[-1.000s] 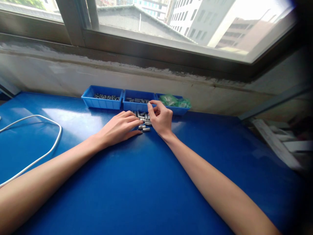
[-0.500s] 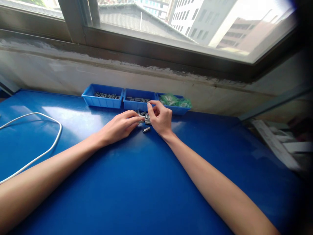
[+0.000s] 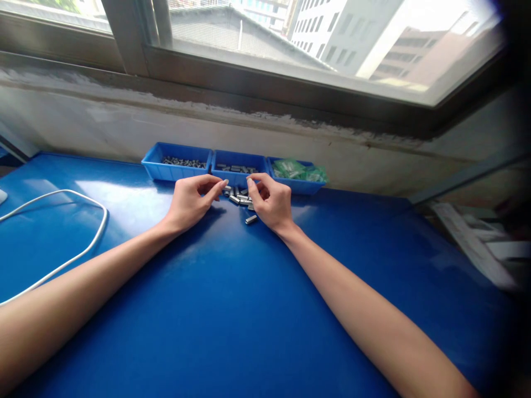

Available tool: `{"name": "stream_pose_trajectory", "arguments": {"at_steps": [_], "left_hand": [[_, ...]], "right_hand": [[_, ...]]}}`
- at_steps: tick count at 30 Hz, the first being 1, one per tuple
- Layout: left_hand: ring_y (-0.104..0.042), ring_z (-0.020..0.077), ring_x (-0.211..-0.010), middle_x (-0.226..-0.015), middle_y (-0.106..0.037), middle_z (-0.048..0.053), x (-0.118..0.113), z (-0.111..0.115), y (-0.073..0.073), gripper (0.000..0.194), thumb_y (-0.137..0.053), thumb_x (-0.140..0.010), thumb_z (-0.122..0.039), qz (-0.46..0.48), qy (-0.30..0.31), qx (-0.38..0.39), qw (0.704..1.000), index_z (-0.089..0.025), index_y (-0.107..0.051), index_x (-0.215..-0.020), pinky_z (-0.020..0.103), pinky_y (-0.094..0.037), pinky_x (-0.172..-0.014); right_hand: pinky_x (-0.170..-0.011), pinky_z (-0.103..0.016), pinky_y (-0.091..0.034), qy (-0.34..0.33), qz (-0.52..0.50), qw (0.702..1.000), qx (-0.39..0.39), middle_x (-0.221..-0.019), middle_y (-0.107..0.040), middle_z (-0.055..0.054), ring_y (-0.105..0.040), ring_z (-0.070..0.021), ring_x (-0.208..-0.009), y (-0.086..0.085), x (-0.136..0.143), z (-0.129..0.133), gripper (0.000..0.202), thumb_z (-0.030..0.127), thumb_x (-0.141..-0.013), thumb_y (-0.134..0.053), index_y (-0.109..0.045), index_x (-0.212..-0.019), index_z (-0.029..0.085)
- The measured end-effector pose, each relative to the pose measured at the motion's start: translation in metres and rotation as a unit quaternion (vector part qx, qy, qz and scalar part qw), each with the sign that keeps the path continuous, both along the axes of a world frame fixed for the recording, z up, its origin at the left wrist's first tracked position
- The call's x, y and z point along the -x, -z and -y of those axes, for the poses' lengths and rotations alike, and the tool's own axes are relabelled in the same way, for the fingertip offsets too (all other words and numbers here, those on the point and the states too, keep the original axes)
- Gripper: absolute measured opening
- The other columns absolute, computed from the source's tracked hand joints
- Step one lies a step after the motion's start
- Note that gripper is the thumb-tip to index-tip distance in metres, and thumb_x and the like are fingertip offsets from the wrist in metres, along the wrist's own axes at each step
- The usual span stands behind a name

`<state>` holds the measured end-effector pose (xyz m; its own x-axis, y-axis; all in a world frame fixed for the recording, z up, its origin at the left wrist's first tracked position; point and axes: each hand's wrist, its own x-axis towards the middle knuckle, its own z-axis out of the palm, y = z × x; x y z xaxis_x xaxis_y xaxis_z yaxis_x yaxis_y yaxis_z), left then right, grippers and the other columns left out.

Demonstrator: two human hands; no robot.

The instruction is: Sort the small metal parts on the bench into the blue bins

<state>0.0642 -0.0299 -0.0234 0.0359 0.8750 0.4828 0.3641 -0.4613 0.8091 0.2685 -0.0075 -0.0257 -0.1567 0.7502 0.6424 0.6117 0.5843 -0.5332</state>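
My left hand (image 3: pixel 191 200) hovers at the left of a small pile of dark metal pieces (image 3: pixel 237 199), thumb and forefinger pinched together. Whatever sits in that pinch is too small to name. On the pile's right side my right hand (image 3: pixel 271 200) is also closed in a pinch, and I cannot make out what its fingertips hold. One short metal piece (image 3: pixel 251 219) lies apart on the blue table, nearer to me than the pile. Behind the hands stands a blue bin (image 3: pixel 240 176) with similar metal pieces inside.
Left of the middle bin, another blue bin (image 3: pixel 176 172) holds many small metal parts. The right-hand blue bin (image 3: pixel 296 185) contains green plastic bags (image 3: pixel 290 167). A white cable (image 3: pixel 102 224) curves over the table (image 3: pixel 215 309) at left. Wall and window (image 3: pixel 290 83) rise behind.
My left hand has lifted from the pile and drawn back up and left, its fingers now in a pinch. My right hand stays nearly in place, still pinched.
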Motion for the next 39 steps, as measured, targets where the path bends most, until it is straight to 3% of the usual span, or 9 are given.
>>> {"name": "stream_pose_trajectory", "arguments": {"at_steps": [3,7,17,21,25,28,32,35,39], "left_hand": [[-0.073,0.0191,-0.08,-0.091,-0.077,0.008,-0.001,0.001,0.001,0.038,-0.075,-0.084,-0.05,0.041,0.038,-0.002,0.998,-0.014,-0.073,-0.095,0.031,-0.061,-0.08],[-0.074,0.0206,-0.087,-0.094,-0.077,0.009,-0.002,0.001,0.002,0.038,-0.077,-0.082,-0.049,0.066,0.065,-0.005,0.996,-0.014,-0.07,-0.095,0.035,-0.062,-0.088],[-0.075,0.0217,-0.087,-0.095,-0.077,0.009,-0.003,0.004,0.0,0.037,-0.077,-0.082,-0.049,0.059,0.079,-0.004,0.995,-0.015,-0.069,-0.093,0.036,-0.063,-0.088],[-0.075,0.021,-0.089,-0.096,-0.076,0.008,-0.003,0.004,0.0,0.034,-0.072,-0.087,-0.048,0.035,0.05,-0.02,0.998,-0.016,-0.068,-0.098,0.035,-0.062,-0.088],[-0.072,0.0178,-0.084,-0.093,-0.074,0.007,-0.004,0.005,-0.002,0.023,-0.067,-0.092,-0.039,-0.045,0.02,-0.091,0.995,-0.016,-0.068,-0.097,0.031,-0.06,-0.085],[-0.07,0.0197,-0.096,-0.105,-0.075,0.01,-0.005,0.009,-0.003,0.017,-0.063,-0.095,-0.029,-0.169,0.099,-0.163,0.967,-0.017,-0.071,-0.104,0.033,-0.056,-0.093],[-0.056,0.0278,-0.129,-0.136,-0.065,0.012,-0.007,0.012,-0.002,0.033,-0.055,-0.099,-0.025,-0.313,0.248,-0.21,0.893,-0.021,-0.066,-0.129,0.046,-0.046,-0.11],[-0.048,0.0309,-0.138,-0.14,-0.064,0.011,-0.008,0.013,-0.001,0.038,-0.052,-0.1,-0.025,-0.35,0.272,-0.201,0.874,-0.022,-0.062,-0.136,0.052,-0.043,-0.112],[-0.056,0.0286,-0.131,-0.131,-0.069,0.011,-0.007,0.012,0.0,0.035,-0.053,-0.1,-0.028,-0.35,0.266,-0.192,0.878,-0.02,-0.066,-0.131,0.045,-0.048,-0.106]], "right_hand": [[-0.063,-0.026,-0.048,-0.067,0.031,0.997,-0.027,-0.072,-0.069,0.002,-0.054,-0.0115,-0.053,-0.001,0.0,0.005,0.024,0.035,-0.094,-0.059,-0.071,-0.108,0.02],[-0.075,-0.028,-0.053,-0.146,0.098,0.983,-0.057,-0.099,-0.074,-0.003,-0.062,-0.0136,-0.069,-0.001,0.0,0.01,0.031,0.034,-0.094,-0.06,-0.067,-0.122,0.021],[-0.08,-0.028,-0.055,-0.139,0.083,0.985,-0.055,-0.105,-0.074,-0.006,-0.069,-0.016,-0.083,0.007,-0.001,0.001,0.026,0.037,-0.101,-0.055,-0.071,-0.115,0.022],[-0.078,-0.03,-0.055,-0.101,0.076,0.991,-0.045,-0.102,-0.074,-0.005,-0.068,-0.0167,-0.079,0.007,-0.001,0.0,0.026,0.039,-0.1,-0.056,-0.072,-0.112,0.022],[-0.074,-0.031,-0.052,-0.003,0.032,0.999,-0.039,-0.095,-0.074,-0.005,-0.062,-0.0158,-0.067,0.004,-0.002,-0.002,0.027,0.043,-0.099,-0.056,-0.073,-0.104,0.022],[-0.069,-0.031,-0.05,0.067,-0.006,0.997,-0.035,-0.09,-0.073,-0.004,-0.057,-0.015,-0.06,0.003,-0.004,-0.005,0.03,0.046,-0.099,-0.056,-0.074,-0.1,0.021],[-0.07,-0.032,-0.049,0.121,-0.013,0.992,-0.035,-0.086,-0.073,-0.005,-0.061,-0.0176,-0.066,0.003,-0.005,-0.009,0.033,0.047,-0.099,-0.055,-0.074,-0.097,0.02],[-0.073,-0.032,-0.05,0.122,0.004,0.992,-0.032,-0.088,-0.074,-0.006,-0.066,-0.0201,-0.075,0.005,-0.006,-0.01,0.032,0.045,-0.098,-0.055,-0.075,-0.102,0.02],[-0.076,-0.033,-0.052,0.114,-0.009,0.993,-0.02,-0.088,-0.075,-0.007,-0.069,-0.0219,-0.08,0.006,-0.005,-0.011,0.032,0.044,-0.097,-0.056,-0.074,-0.109,0.02]]}}
